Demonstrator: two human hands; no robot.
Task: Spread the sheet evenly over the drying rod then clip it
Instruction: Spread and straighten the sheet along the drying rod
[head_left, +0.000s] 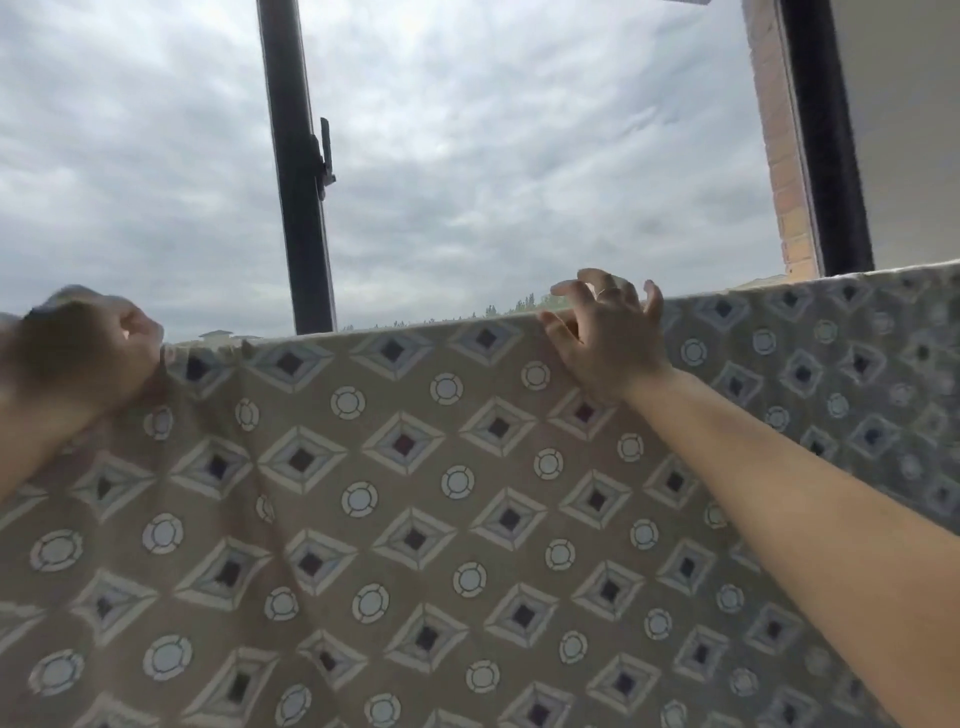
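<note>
Sheet (415, 493): tan cloth with diamonds and circles, hung from a straight top fold that ran under both hands' fingers and fell below them; the drying rod was hidden by the cloth.
Sky (493, 156): grey cloud, above and beyond the fingers.
Window post (296, 182): dark, upright, between the two hands and behind the fold.
Right hand (602, 338): fingers (576, 291) spread and arched over the fold, palm on the cloth.
Left hand (88, 353): blurred, fingers curled, gripping bunched cloth at the fold.
Latch (324, 156): on the post, high above the fingers.
</note>
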